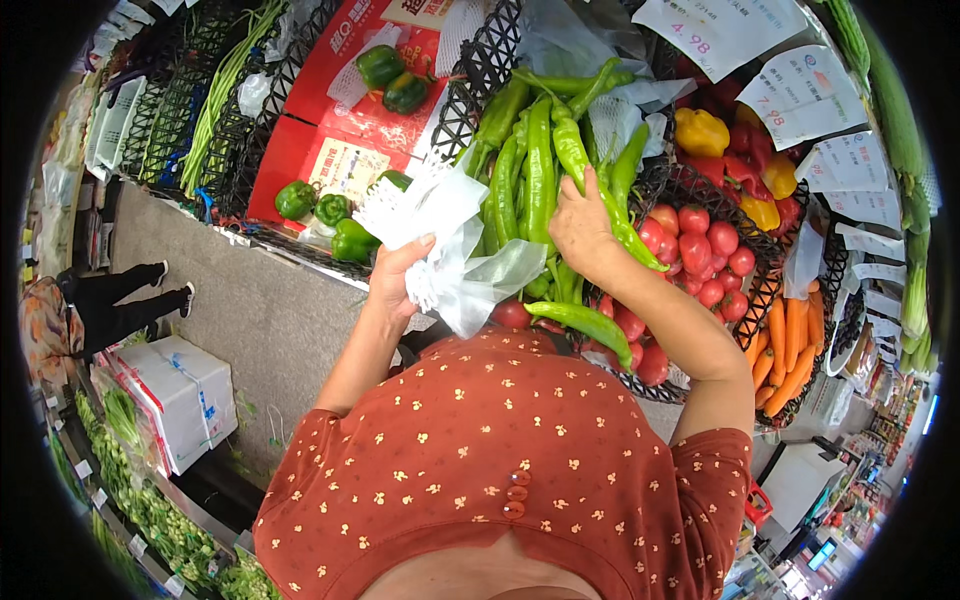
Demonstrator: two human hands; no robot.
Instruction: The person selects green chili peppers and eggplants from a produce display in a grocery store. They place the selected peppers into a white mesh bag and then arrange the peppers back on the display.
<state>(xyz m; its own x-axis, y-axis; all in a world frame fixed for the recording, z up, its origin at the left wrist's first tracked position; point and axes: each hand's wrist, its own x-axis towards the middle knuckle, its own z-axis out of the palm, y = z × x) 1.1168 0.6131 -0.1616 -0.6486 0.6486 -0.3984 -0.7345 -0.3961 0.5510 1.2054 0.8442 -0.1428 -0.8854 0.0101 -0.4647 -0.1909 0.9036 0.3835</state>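
Observation:
My left hand [397, 279] grips a bundle of white foam net sleeves and thin clear plastic [442, 232]. To its right, my right hand [583, 225] has its fingers around a long light-green pepper [574, 150] lying over the heap. Other long green peppers [538, 172] fill the black lattice basket [491, 45] beneath. One loose green pepper [592, 324] rests across red tomatoes [634, 360] close to my body. The fingertips of my right hand are partly hidden against the peppers.
Green bell peppers [296, 201] sit on red printed cardboard [274, 169] at left. Tomatoes [697, 251], yellow and red bell peppers [701, 133] and carrots [791, 337] stand at right, below price cards [802, 97]. A person [112, 307] stands beyond a white foam box [180, 397].

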